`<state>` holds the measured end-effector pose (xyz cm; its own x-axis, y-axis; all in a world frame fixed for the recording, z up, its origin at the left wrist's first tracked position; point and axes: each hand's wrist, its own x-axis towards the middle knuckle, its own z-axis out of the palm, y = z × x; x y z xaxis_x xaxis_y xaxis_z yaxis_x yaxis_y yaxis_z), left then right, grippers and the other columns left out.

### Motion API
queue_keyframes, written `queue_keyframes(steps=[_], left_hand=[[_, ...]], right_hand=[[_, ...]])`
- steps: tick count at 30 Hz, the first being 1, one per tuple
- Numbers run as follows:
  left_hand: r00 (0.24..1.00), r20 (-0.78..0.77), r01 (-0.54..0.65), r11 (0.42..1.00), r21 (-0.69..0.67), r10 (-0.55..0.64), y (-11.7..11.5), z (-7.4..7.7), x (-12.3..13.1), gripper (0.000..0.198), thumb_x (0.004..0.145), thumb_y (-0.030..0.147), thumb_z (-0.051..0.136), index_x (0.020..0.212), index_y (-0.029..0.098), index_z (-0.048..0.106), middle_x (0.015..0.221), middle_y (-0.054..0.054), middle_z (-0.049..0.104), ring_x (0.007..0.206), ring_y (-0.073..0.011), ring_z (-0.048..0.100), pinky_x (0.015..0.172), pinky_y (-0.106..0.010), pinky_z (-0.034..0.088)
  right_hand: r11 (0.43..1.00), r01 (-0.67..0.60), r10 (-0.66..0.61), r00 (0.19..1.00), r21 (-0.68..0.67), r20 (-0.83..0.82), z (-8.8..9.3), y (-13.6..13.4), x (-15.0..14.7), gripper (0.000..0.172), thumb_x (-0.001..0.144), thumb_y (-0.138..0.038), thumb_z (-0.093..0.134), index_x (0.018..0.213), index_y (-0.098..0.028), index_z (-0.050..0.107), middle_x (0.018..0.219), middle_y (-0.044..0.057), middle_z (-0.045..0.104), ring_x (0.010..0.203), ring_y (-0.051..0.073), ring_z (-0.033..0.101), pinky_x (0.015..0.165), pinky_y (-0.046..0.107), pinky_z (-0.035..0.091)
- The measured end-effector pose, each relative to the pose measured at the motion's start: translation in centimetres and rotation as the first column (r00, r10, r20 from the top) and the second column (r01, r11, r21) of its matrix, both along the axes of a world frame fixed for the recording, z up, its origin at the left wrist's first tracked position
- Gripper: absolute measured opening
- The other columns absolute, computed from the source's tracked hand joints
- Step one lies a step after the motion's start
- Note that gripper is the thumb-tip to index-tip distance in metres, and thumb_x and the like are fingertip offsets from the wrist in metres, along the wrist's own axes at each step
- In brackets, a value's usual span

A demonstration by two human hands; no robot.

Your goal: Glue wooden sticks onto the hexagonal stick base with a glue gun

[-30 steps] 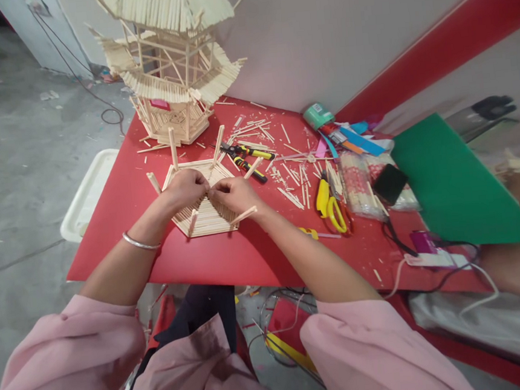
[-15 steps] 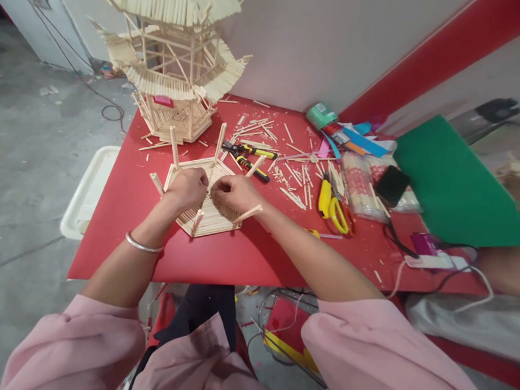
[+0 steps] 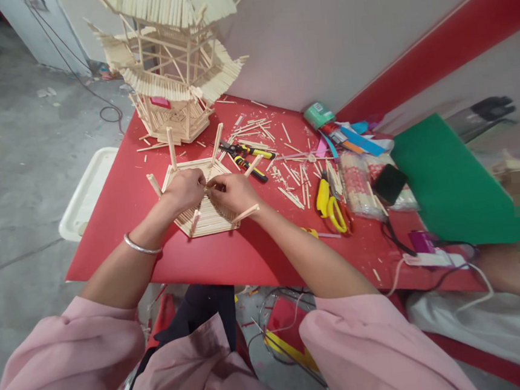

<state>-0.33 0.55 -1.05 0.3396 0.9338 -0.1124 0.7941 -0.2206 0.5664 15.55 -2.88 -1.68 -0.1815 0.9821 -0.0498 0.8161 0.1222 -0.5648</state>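
A flat hexagonal panel of pale wooden sticks (image 3: 207,221), with short posts standing up at its corners, lies on the red table (image 3: 229,258). My left hand (image 3: 184,189) rests on the panel with its fingers curled. My right hand (image 3: 232,191) is beside it, fingers pinched. The fingertips of both hands meet over the middle of the panel on something I cannot make out. A silver bangle (image 3: 141,246) circles my left wrist.
A tall stick pagoda model (image 3: 171,63) stands at the table's far left corner. Pliers (image 3: 247,156), loose sticks (image 3: 295,183), yellow scissors (image 3: 329,204), a green tape roll (image 3: 318,115), stick packets (image 3: 359,186), a green sheet (image 3: 450,184) and cables (image 3: 434,258) lie to the right. A white tray (image 3: 84,192) sits left of the table.
Both hands stay on the stick panel; the fingertips have drawn a little closer together over its middle. The view has shifted slightly.
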Motion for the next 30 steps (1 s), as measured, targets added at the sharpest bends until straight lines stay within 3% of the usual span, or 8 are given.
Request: queue_keyframes(steps=[5,10,19,25,30], left_hand=[[0.999,-0.054,-0.004,1.0,0.005,0.005,-0.3,0.3,0.2,0.027,0.082,0.01,0.053,0.097,0.016,0.074,0.099,-0.011,0.076,0.099,-0.0258,0.069,0.082,-0.031,0.051],[0.995,-0.101,-0.015,1.0,0.003,0.015,-0.3,0.6,0.3,0.029,0.084,0.012,0.052,0.103,0.016,0.074,0.099,-0.011,0.077,0.099,-0.0247,0.07,0.085,-0.032,0.053],[0.995,-0.104,0.005,0.999,0.042,-0.001,-0.2,0.0,0.2,0.028,0.087,0.014,0.052,0.104,0.014,0.073,0.101,-0.011,0.076,0.098,-0.0236,0.07,0.087,-0.03,0.053],[0.995,-0.097,0.018,0.997,0.071,-0.011,-0.3,-0.2,0.2,0.028,0.088,0.014,0.051,0.105,0.013,0.072,0.1,-0.011,0.076,0.095,-0.0222,0.07,0.085,-0.029,0.052],[0.999,-0.035,-0.022,0.995,0.1,0.025,-0.4,-0.1,0.2,0.029,0.089,0.013,0.048,0.107,0.015,0.071,0.099,-0.009,0.076,0.095,-0.0218,0.07,0.083,-0.029,0.052]], right_hand=[[0.997,-0.072,0.071,0.996,0.017,0.063,0.2,0.1,0.2,0.02,0.09,-0.027,0.063,0.101,-0.022,0.079,0.096,0.006,0.075,0.088,0.018,0.065,0.079,0.029,0.045],[0.993,-0.116,0.112,0.989,0.034,0.091,0.2,0.2,0.0,0.014,0.088,-0.021,0.063,0.093,-0.018,0.076,0.092,0.006,0.073,0.087,0.017,0.062,0.079,0.027,0.044],[0.993,-0.119,0.117,0.988,0.022,0.104,-0.3,0.6,-0.1,0.009,0.088,-0.019,0.061,0.086,-0.017,0.07,0.086,0.005,0.07,0.079,0.015,0.059,0.072,0.026,0.039],[0.995,-0.097,0.092,0.984,0.023,0.15,-0.5,0.9,-0.5,0.01,0.088,-0.019,0.055,0.086,-0.018,0.065,0.091,0.006,0.069,0.085,0.019,0.06,0.074,0.029,0.04],[0.999,-0.009,0.011,0.998,0.043,-0.058,1.0,-0.2,0.5,0.008,0.088,-0.022,0.056,0.082,-0.021,0.06,0.082,0.002,0.07,0.078,0.016,0.062,0.074,0.028,0.044]])
